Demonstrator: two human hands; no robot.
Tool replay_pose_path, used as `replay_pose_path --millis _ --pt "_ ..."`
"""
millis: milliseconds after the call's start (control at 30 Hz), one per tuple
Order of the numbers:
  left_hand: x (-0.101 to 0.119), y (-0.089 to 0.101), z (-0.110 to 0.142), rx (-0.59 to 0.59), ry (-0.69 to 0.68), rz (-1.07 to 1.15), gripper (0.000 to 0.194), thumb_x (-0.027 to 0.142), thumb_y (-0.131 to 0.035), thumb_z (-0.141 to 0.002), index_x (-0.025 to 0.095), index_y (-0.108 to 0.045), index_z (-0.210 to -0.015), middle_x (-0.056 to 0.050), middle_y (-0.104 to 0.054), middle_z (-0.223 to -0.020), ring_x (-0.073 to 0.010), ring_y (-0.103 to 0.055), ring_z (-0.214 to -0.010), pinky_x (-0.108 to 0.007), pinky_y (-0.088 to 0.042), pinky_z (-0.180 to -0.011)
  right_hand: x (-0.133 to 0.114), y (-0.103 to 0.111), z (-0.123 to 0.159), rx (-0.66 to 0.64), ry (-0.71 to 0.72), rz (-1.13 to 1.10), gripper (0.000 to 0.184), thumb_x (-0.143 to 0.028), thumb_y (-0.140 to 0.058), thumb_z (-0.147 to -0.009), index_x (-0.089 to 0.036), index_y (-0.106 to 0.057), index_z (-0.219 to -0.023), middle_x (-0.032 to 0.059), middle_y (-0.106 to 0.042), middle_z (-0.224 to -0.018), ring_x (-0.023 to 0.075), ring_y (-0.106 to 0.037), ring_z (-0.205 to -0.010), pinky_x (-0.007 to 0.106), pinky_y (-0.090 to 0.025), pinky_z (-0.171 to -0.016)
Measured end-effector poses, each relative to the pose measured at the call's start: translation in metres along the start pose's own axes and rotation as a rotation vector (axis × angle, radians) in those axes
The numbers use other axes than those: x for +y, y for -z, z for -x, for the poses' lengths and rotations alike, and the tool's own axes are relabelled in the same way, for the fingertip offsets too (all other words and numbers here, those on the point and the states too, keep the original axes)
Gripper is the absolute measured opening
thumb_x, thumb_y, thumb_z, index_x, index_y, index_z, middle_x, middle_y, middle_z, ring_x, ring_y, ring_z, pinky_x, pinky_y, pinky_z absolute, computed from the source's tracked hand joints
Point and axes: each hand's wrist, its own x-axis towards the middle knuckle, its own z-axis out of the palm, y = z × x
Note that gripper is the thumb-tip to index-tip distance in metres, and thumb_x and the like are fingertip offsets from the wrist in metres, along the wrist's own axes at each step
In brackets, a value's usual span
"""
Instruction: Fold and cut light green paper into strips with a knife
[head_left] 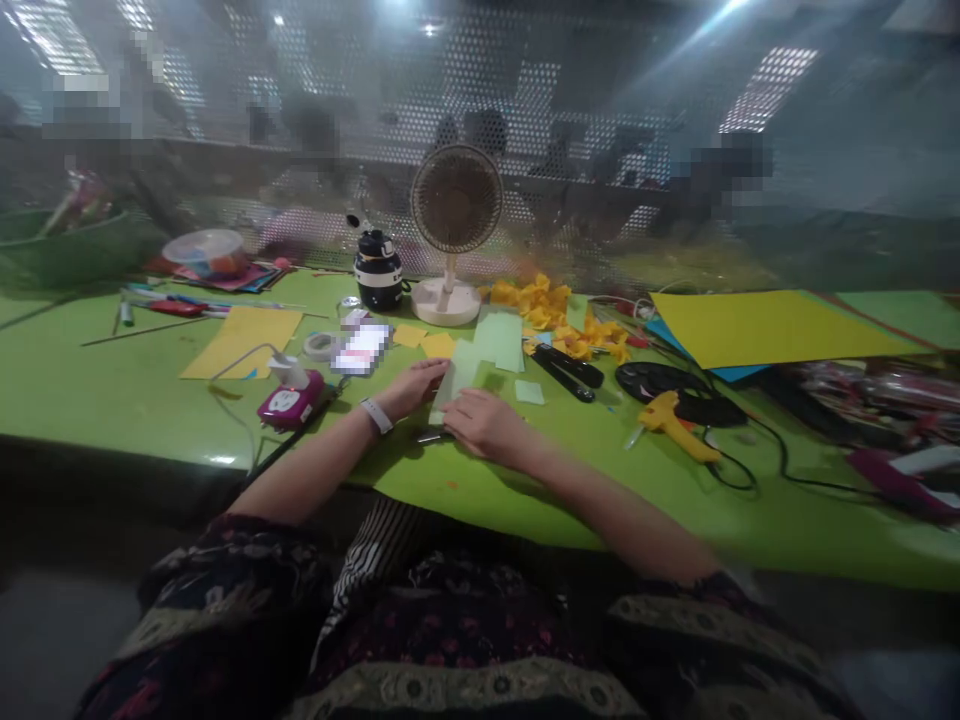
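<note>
A pale green sheet of paper (460, 370) is between my two hands near the front of the green table. My left hand (420, 388), with a white band on its wrist, pinches the sheet's left edge. The fingers of my right hand (486, 424) are closed on its lower right part, and the fingertips are partly hidden. Just below the paper lies a thin dark tool (433, 437), mostly covered by my right hand. More pale green paper (504, 338) lies beyond it, and a small green square (529, 392) rests to the right.
Right of my hands lie a black-handled tool (564, 370), orange paper flowers (532, 300), a yellow glue gun (679, 427) and yellow sheets (780, 325). A fan (456, 200) and black bottle (378, 275) stand behind. On the left are a purple power socket (289, 405) and tape roll (321, 346).
</note>
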Motion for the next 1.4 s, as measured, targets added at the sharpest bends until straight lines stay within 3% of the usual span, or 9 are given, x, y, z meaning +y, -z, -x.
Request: replay_pose_path --millis 100,200,433,500,633,800,1000,1167,1400 --pt "-0.003 0.003 -0.003 -0.027 -0.036 -0.015 0.019 0.025 -0.087 -0.085 0.014 -0.072 -0.085 0.0 -0.072 -0.073 -0.0093 -0.063 -0.061 -0.02 -0.047 -0.058 0.001 0.002 -0.001 0.05 0.008 -0.141 0.023 -0.023 -0.052 -0.107 -0.017 -0.073 -0.101 0.0141 -0.078 -0.108 0.0252 -0.069 -0.098 0.046 -0.057 -0.092" --pt "-0.006 0.004 -0.004 -0.173 -0.084 -0.073 0.031 0.032 -0.097 -0.071 0.013 -0.074 -0.082 -0.002 -0.074 -0.077 -0.0103 -0.065 -0.063 -0.021 -0.048 -0.059 0.006 0.007 0.001 0.125 -0.062 -0.252 0.021 -0.027 -0.056 -0.106 -0.019 -0.072 -0.096 0.0135 -0.076 -0.118 0.0274 -0.068 -0.11 0.051 -0.056 -0.098" --pt "-0.004 0.007 0.001 -0.292 -0.143 -0.245 0.048 0.05 -0.101 -0.06 0.014 -0.08 -0.083 -0.002 -0.075 -0.074 -0.0109 -0.063 -0.061 -0.023 -0.048 -0.061 0.035 0.004 0.009 0.483 -0.478 -0.293 0.025 -0.041 -0.066 -0.099 -0.022 -0.068 -0.083 0.0169 -0.064 -0.144 0.0338 -0.055 -0.139 0.058 -0.041 -0.119" --pt "-0.003 0.008 0.002 -0.308 -0.151 -0.305 0.043 0.049 -0.099 -0.065 0.015 -0.081 -0.084 -0.002 -0.075 -0.074 -0.0113 -0.064 -0.063 -0.023 -0.047 -0.063 0.042 0.003 0.011 0.515 -0.573 -0.388 0.032 -0.051 -0.067 -0.097 -0.022 -0.067 -0.081 0.017 -0.069 -0.137 0.0326 -0.062 -0.13 0.054 -0.048 -0.112" --pt "-0.001 0.007 0.002 -0.309 -0.137 -0.345 0.042 0.05 -0.095 -0.07 0.015 -0.081 -0.087 -0.003 -0.076 -0.075 -0.0112 -0.061 -0.063 -0.023 -0.045 -0.062 0.045 0.005 0.011 0.447 -0.711 -0.582 0.04 -0.062 -0.067 -0.092 -0.023 -0.065 -0.08 0.0076 -0.076 -0.094 0.0244 -0.071 -0.089 0.04 -0.056 -0.086" --pt "0.004 0.001 0.01 -0.364 -0.046 -0.252 0.074 0.085 -0.077 -0.069 0.014 -0.081 -0.09 -0.01 -0.079 -0.086 -0.0202 -0.069 -0.074 -0.029 -0.052 -0.066 0.041 0.006 0.009 0.473 -0.744 -0.585 0.034 -0.055 -0.069 -0.089 -0.023 -0.065 -0.079 0.0045 -0.075 -0.085 0.0209 -0.067 -0.082 0.035 -0.053 -0.081" --pt "0.002 -0.006 0.018 -0.294 -0.093 -0.36 0.055 0.045 -0.104 -0.055 0.013 -0.08 -0.093 -0.006 -0.08 -0.085 -0.0159 -0.07 -0.072 -0.029 -0.054 -0.073 0.045 0.0 0.011 0.528 -0.758 -0.652 0.023 -0.044 -0.068 -0.087 -0.022 -0.066 -0.096 0.006 -0.076 -0.096 0.0229 -0.071 -0.09 0.037 -0.055 -0.082" --pt "-0.001 -0.009 0.018 -0.222 -0.123 -0.339 0.052 0.049 -0.102 -0.055 0.014 -0.08 -0.086 -0.006 -0.08 -0.081 -0.0156 -0.069 -0.068 -0.028 -0.054 -0.068 0.043 -0.004 0.011 0.61 -0.778 -0.805 0.057 -0.048 -0.074 -0.086 -0.019 -0.058 -0.132 0.0061 -0.076 -0.098 0.0232 -0.073 -0.09 0.04 -0.058 -0.088" --pt "-0.001 -0.013 0.021 -0.136 -0.217 -0.308 0.055 0.055 -0.102 -0.052 0.014 -0.08 -0.081 -0.004 -0.077 -0.075 -0.0114 -0.063 -0.063 -0.024 -0.049 -0.061 0.037 -0.008 0.009 0.579 -0.769 -0.986 0.067 -0.056 -0.081 -0.081 -0.019 -0.059 -0.133 0.0113 -0.078 -0.112 0.0255 -0.075 -0.101 0.041 -0.061 -0.091"
